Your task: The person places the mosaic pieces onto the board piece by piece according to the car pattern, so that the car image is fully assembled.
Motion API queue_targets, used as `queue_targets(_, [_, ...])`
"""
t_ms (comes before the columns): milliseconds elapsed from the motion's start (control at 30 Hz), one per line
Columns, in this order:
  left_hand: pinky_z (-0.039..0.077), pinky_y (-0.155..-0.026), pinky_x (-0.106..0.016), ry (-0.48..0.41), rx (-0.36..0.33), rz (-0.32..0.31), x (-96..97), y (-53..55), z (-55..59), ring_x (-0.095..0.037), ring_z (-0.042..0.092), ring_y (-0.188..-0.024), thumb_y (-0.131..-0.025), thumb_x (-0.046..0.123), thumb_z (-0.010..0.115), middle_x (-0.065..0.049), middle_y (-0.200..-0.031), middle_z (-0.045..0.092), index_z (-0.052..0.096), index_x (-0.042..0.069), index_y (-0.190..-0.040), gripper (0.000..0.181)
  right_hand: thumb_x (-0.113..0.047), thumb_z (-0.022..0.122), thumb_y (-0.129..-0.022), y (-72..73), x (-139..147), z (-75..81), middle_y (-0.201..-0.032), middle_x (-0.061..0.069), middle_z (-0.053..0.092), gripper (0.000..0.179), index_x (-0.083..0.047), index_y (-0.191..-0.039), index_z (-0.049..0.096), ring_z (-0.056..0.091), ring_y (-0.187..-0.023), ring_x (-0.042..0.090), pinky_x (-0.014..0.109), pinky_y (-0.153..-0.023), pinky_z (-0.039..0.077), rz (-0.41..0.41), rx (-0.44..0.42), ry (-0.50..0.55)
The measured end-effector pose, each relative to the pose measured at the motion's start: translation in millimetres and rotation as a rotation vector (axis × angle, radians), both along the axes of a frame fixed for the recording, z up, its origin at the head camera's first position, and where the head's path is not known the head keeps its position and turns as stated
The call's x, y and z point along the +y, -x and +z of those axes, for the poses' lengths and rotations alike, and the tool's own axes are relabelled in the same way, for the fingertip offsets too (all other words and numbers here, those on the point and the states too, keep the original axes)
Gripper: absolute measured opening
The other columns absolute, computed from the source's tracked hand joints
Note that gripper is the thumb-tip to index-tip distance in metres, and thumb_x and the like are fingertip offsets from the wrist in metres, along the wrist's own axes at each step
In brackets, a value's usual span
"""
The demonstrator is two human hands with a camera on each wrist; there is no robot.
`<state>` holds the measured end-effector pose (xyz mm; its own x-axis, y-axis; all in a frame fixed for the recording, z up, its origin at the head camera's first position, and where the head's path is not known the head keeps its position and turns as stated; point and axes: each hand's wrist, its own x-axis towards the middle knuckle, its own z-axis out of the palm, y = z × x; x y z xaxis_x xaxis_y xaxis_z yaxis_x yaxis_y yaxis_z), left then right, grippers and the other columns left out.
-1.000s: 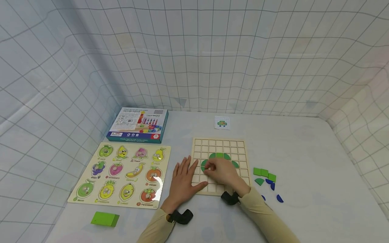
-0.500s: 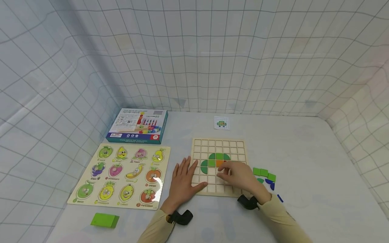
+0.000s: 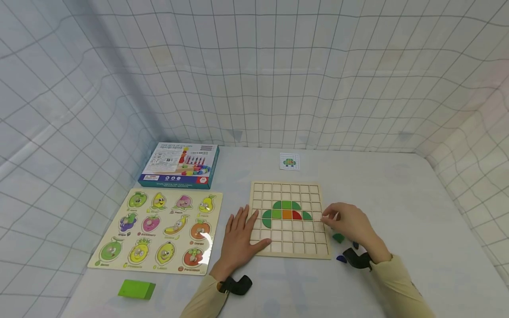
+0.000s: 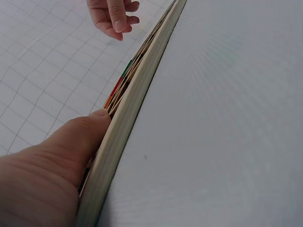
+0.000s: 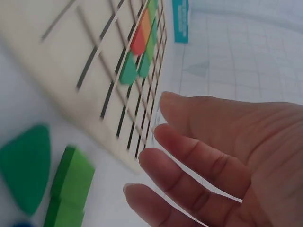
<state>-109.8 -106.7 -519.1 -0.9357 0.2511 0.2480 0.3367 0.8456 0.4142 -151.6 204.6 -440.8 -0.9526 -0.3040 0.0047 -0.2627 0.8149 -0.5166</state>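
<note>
1. The surface [image 3: 397, 194] is big and white, and it carries all the toys.
2. The fruit puzzle [image 3: 159, 229] lies well to the left of the left hand [image 3: 240, 240], and a toy box [image 3: 179, 164] sits beyond it.
3. The grid board [image 3: 288, 219] lies between the two hands. The left hand lies flat on its left edge with straight fingers, holding it in place.
4. The coloured shape [image 3: 286, 211] in the board is made of green, orange and red pieces, and looks only partly built.
5. The right hand [image 3: 350, 223] hovers just past the board's right edge. Its fingers are loose and spread, and it holds nothing.
6. The loose pieces [image 5: 52, 175] lie right under the right hand: green blocks and a green curved one.
7. The little picture card [image 3: 290, 161] lies beyond the board.
8. I think the person is fetching a new piece. Next, the right hand needs to pinch one and fit it into an empty square beside the shape.
</note>
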Motion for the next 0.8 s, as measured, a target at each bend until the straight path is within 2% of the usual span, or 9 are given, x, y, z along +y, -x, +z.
queue_targets(167, [0.008,-0.111,-0.050,0.004,-0.004,0.000,-0.5,0.7,-1.1,-0.032,0.015,-0.141,-0.081,0.060,0.062,-0.017,-0.152,0.027,0.038,0.010,-0.146,0.085,-0.024,0.071,-0.085,1.2,18,-7.9,-0.094,0.006,0.066,0.021,-0.008,-0.099,0.071,0.059,-0.084,0.025,0.039,-0.064,0.048,-0.060,-0.013,-0.042])
queue_targets(300, [0.008,-0.111,-0.050,0.006,-0.005,-0.001,-0.2,1.1,-0.9,-0.032,0.015,-0.141,-0.082,0.060,0.062,-0.017,-0.151,0.027,0.038,0.010,-0.146,0.085,-0.023,0.071,-0.085,2.1,28,-12.7,-0.107,0.015,0.065,0.027,-0.004,-0.104,0.071,0.059,-0.097,0.035,0.050,-0.076,0.048,-0.058,-0.018,-0.030])
queue_targets(400, [0.008,-0.111,-0.050,0.005,-0.007,-0.001,0.0,1.1,-0.4,-0.032,0.015,-0.141,-0.082,0.059,0.062,-0.018,-0.151,0.027,0.039,0.009,-0.146,0.084,-0.021,0.074,-0.083,2.9,33,-14.9,-0.104,0.016,0.065,0.028,-0.002,-0.102,0.071,0.059,-0.097,0.036,0.051,-0.077,0.048,-0.051,-0.024,-0.026])
queue_targets(567, [0.009,-0.111,-0.050,0.003,-0.005,-0.001,0.0,0.8,0.0,-0.033,0.016,-0.141,-0.082,0.059,0.062,-0.018,-0.151,0.028,0.039,0.009,-0.145,0.084,-0.021,0.077,-0.080,3.9,36,-17.8,-0.097,0.010,0.065,0.026,-0.003,-0.098,0.072,0.059,-0.090,0.030,0.047,-0.074,0.049,-0.039,-0.036,-0.043])
queue_targets(800, [0.009,-0.111,-0.051,-0.001,-0.002,-0.005,0.5,1.2,0.8,-0.033,0.016,-0.141,-0.082,0.059,0.062,-0.018,-0.151,0.027,0.039,0.009,-0.145,0.084,-0.022,0.078,-0.078,4.5,41,-19.2,-0.095,0.008,0.066,0.025,-0.004,-0.095,0.073,0.058,-0.090,0.028,0.047,-0.075,0.048,-0.029,-0.044,-0.056])
